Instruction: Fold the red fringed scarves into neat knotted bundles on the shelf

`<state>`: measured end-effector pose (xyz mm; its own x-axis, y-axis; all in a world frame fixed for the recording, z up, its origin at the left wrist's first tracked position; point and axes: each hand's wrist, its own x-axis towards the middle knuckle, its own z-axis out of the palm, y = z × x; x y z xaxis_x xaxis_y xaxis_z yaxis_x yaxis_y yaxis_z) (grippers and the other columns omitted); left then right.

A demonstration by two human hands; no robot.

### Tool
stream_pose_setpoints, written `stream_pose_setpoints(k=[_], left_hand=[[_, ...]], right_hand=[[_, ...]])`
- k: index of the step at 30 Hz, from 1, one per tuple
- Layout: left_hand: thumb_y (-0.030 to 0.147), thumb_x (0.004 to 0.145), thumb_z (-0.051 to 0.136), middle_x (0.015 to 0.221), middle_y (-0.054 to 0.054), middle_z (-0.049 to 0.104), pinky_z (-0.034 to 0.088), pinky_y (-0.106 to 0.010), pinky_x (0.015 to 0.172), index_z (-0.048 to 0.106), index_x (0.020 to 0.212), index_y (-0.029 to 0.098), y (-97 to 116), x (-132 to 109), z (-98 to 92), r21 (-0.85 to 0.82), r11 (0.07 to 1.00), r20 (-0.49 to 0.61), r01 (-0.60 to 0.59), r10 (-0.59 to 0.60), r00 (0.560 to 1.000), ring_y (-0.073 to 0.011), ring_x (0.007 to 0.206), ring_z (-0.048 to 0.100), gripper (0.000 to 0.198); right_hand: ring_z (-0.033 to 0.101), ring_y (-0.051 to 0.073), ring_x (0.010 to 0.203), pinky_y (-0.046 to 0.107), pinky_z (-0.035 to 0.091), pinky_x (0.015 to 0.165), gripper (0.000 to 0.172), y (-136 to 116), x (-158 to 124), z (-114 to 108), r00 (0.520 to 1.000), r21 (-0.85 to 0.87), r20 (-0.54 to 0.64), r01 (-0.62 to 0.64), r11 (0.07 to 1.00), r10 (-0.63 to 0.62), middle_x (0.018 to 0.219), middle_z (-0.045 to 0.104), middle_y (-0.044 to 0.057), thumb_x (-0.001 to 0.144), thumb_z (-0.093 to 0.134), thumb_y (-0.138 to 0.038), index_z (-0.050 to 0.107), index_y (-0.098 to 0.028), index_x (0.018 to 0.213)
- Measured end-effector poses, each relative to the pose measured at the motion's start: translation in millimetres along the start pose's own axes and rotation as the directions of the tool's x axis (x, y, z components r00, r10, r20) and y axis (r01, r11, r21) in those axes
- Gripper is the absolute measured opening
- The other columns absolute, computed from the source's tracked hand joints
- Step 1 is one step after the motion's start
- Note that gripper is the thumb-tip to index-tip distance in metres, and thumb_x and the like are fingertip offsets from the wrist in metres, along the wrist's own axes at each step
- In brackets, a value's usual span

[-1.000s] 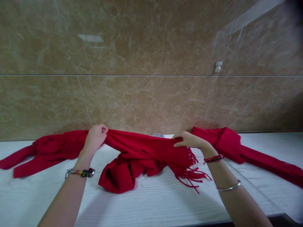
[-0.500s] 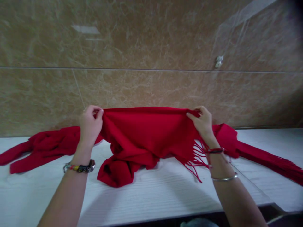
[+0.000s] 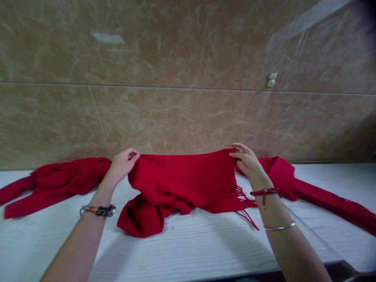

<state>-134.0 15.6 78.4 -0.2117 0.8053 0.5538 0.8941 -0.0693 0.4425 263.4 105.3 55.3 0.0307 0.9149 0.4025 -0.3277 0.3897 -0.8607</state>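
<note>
A red fringed scarf (image 3: 188, 180) hangs stretched between my two hands, its top edge nearly straight and its lower part bunched on the white table (image 3: 188, 250). My left hand (image 3: 125, 162) pinches its upper left corner. At the upper right corner, my right hand (image 3: 245, 158) holds the cloth between thumb and fingers, some fingers extended. Tassels show below my right hand. The bunched end of the scarf lies at the lower left.
Another red cloth (image 3: 64, 182) lies crumpled on the table at the left. To the right is a knotted red scarf (image 3: 282, 176) with its tail reaching the right edge. A brown marble wall (image 3: 182, 113) rises behind the table.
Both hands have come lower and my left hand has moved right, bringing the scarf's top edge down. The fingers of my right hand are more extended.
</note>
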Motion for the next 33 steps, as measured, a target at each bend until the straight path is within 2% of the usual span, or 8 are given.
stream_pose_setpoints(k=[3, 6, 9, 11, 13, 18, 22, 33], left_hand=[[0.034, 0.069, 0.043, 0.075, -0.004, 0.064, 0.044, -0.026, 0.066, 0.055, 0.072, 0.020, -5, -1, 2.8, 0.043, 0.998, 0.020, 0.043, -0.044, 0.999, -0.0198, 0.074, 0.059, 0.019], [0.034, 0.070, 0.043, 0.075, -0.004, 0.065, 0.044, -0.027, 0.067, 0.055, 0.073, 0.019, -10, -3, 5.7, 0.032, 0.999, 0.055, 0.028, -0.030, 0.998, -0.0200, 0.074, 0.059, 0.019], [0.036, 0.072, 0.043, 0.077, -0.004, 0.064, 0.045, -0.027, 0.068, 0.055, 0.075, 0.018, 0, -7, 6.5, -0.054, 0.996, 0.091, -0.069, 0.074, 0.993, -0.0190, 0.074, 0.059, 0.022], [0.036, 0.074, 0.042, 0.079, -0.004, 0.064, 0.044, -0.028, 0.070, 0.056, 0.076, 0.018, 18, -10, 5.9, -0.089, 0.984, 0.107, -0.154, 0.163, 0.981, -0.0181, 0.074, 0.058, 0.022], [0.034, 0.076, 0.042, 0.080, -0.003, 0.063, 0.043, -0.028, 0.073, 0.056, 0.076, 0.019, 40, -16, 4.9, -0.086, 0.965, 0.116, -0.247, 0.256, 0.960, -0.0175, 0.076, 0.057, 0.020], [0.028, 0.080, 0.041, 0.080, -0.002, 0.061, 0.041, -0.027, 0.075, 0.057, 0.075, 0.019, 87, -31, 3.7, -0.110, 0.870, 0.210, -0.481, 0.493, 0.844, -0.0156, 0.077, 0.055, 0.019], [0.026, 0.082, 0.041, 0.080, -0.001, 0.061, 0.040, -0.025, 0.073, 0.058, 0.077, 0.019, 102, -40, 4.6, -0.151, 0.829, 0.282, -0.538, 0.558, 0.780, -0.0143, 0.076, 0.055, 0.020], [0.027, 0.078, 0.043, 0.077, -0.001, 0.061, 0.041, -0.027, 0.072, 0.058, 0.073, 0.019, 101, -45, -6.1, -0.091, 0.875, 0.212, -0.476, 0.484, 0.849, -0.0155, 0.074, 0.055, 0.017]], right_hand=[[0.055, 0.009, 0.069, 0.018, 0.044, 0.057, 0.041, 8, 2, -9, 0.998, -0.085, 0.026, -0.057, 0.995, 0.060, 0.078, 0.058, -0.004, 0.039, 0.062, -0.005, 0.058, -0.022, 0.077], [0.057, 0.012, 0.069, 0.020, 0.044, 0.056, 0.039, 16, 4, -19, 0.998, -0.404, 0.038, -0.029, 0.914, 0.048, 0.081, 0.062, 0.001, 0.045, 0.053, -0.004, 0.060, -0.019, 0.081], [0.059, 0.015, 0.070, 0.024, 0.045, 0.063, 0.037, 20, 4, -20, 0.990, -0.797, 0.135, 0.091, 0.597, 0.030, 0.078, 0.065, 0.005, 0.049, 0.049, -0.001, 0.064, -0.015, 0.080], [0.059, 0.016, 0.069, 0.025, 0.045, 0.066, 0.035, 23, 1, -11, 0.962, -0.899, 0.256, 0.202, 0.389, 0.093, 0.077, 0.067, 0.005, 0.053, 0.051, -0.001, 0.066, -0.016, 0.081], [0.060, 0.016, 0.069, 0.026, 0.046, 0.066, 0.032, 24, -6, 7, 0.908, -0.891, 0.387, 0.323, 0.318, 0.162, 0.079, 0.067, 0.004, 0.058, 0.056, -0.005, 0.066, -0.018, 0.085], [0.059, 0.017, 0.087, 0.028, 0.047, 0.072, 0.028, 26, -36, 68, 0.722, -0.644, 0.687, 0.556, 0.525, 0.078, 0.098, 0.065, 0.006, 0.073, 0.055, -0.019, 0.062, -0.019, 0.100], [0.054, 0.017, 0.098, 0.030, 0.045, 0.082, 0.031, 19, -56, 105, 0.604, -0.414, 0.793, 0.633, 0.654, -0.083, 0.108, 0.060, 0.005, 0.076, 0.056, -0.026, 0.057, -0.019, 0.106], [0.061, 0.016, 0.080, 0.027, 0.045, 0.076, 0.014, 11, -68, 122, 0.696, -0.480, 0.709, 0.595, 0.644, -0.115, 0.085, 0.068, 0.001, 0.078, 0.052, -0.022, 0.065, -0.022, 0.085]])
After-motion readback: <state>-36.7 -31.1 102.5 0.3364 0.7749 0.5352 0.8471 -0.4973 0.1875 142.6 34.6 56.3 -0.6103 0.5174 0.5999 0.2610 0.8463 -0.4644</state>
